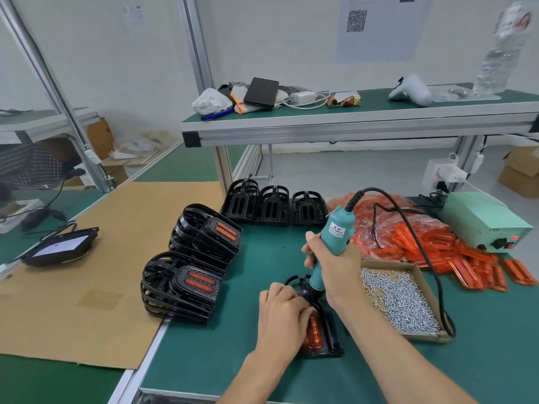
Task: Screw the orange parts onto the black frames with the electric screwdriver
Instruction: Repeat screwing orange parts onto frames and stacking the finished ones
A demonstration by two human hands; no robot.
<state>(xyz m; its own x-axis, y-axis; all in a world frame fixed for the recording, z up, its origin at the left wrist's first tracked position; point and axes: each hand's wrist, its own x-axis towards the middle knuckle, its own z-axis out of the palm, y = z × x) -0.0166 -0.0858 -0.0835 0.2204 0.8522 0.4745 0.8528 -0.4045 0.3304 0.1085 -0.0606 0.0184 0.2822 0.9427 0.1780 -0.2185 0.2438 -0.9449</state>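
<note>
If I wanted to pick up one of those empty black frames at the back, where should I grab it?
Probably the arched top of the rightmost black frame. The three stand upright in a row, touching side by side, so their flanks are blocked. Come down from above and hook your fingers through the open bars of the arch, then lift straight up.

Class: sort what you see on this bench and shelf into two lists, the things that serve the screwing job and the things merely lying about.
Job: electric screwdriver in the right hand; black frame with orange part under the left hand; tray of screws; orange pile; finished stacks.

Lying about: shelf clutter, namely charger, black box, blue pen.
</note>
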